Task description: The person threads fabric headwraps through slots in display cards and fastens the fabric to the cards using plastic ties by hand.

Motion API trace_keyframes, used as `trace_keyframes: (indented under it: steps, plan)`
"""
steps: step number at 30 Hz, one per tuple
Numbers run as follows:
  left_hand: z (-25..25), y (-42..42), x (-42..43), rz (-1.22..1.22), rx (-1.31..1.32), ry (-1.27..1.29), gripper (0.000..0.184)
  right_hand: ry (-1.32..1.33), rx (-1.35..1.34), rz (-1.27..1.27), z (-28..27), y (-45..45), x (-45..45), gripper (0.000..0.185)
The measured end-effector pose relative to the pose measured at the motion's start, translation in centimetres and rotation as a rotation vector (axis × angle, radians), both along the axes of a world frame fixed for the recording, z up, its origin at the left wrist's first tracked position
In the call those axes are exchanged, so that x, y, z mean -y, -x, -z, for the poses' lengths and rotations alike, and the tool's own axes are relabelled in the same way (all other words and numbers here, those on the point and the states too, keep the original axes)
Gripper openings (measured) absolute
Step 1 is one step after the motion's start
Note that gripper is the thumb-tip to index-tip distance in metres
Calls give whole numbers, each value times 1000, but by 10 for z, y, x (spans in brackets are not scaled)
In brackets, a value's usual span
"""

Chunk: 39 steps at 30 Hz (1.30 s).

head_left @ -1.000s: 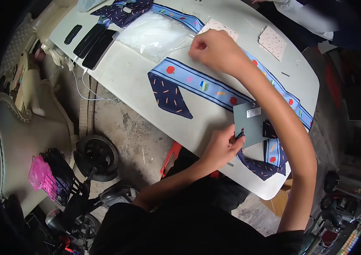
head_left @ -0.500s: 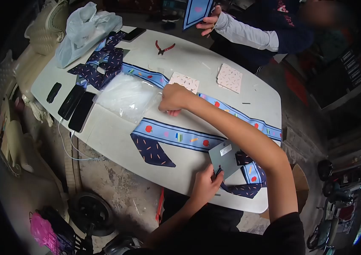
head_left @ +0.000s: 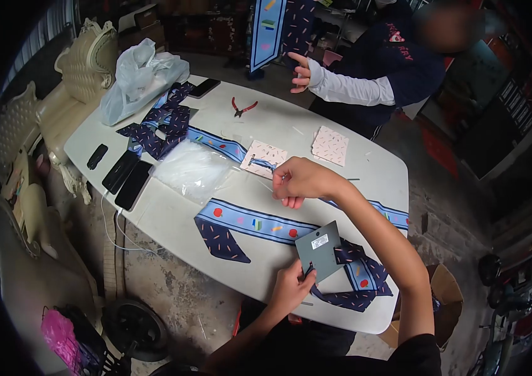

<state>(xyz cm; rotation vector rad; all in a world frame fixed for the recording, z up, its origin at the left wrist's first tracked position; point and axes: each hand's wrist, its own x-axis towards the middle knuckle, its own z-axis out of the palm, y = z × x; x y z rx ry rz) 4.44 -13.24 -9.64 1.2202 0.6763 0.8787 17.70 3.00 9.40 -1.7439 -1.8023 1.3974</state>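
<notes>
My left hand [head_left: 289, 289] grips the lower edge of a grey card [head_left: 321, 257] with a white label and a small hole at its top. A patterned scarf [head_left: 363, 276], navy with a light-blue border, runs from the card, its other end [head_left: 259, 222] lying across the table. My right hand [head_left: 300, 180] is raised above the table with fingers pinched; a thin pale line shows near the fingertips, but what they hold is unclear. Left of it lies a clear plastic bag [head_left: 191, 168] of white strands. Close behind is a pink patterned card [head_left: 263, 155] with a blue strip threaded through.
A second pink card [head_left: 330, 145], red-handled cutters [head_left: 241, 108] and phones [head_left: 133, 186] lie on the white table [head_left: 172, 222]. More scarves [head_left: 159, 128] and a grey plastic bag [head_left: 144, 81] sit at the far left. Across the table a person [head_left: 360, 88] holds up a scarf [head_left: 269, 28].
My right hand has moved from beside the plastic bag toward the right, fingers pinched. My left hand still holds the grey card. The view has tilted up, and the other person's scarf shows more.
</notes>
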Motion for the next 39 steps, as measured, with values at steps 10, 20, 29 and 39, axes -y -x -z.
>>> trace_keyframes:
  steps: [10,20,29,39]
  plan:
    - [-4,3,-2,101,-96,35,28,-81,-446,130,-4,-60,96,6]
    - [-17,-9,-6,32,33,77,27,-236,-779,584,43,-105,214,7]
    - [-14,-25,-22,45,93,71,30,-341,-1026,720,91,-121,235,9]
    - [-19,-25,-22,25,55,96,29,-309,-1189,747,111,-131,243,7]
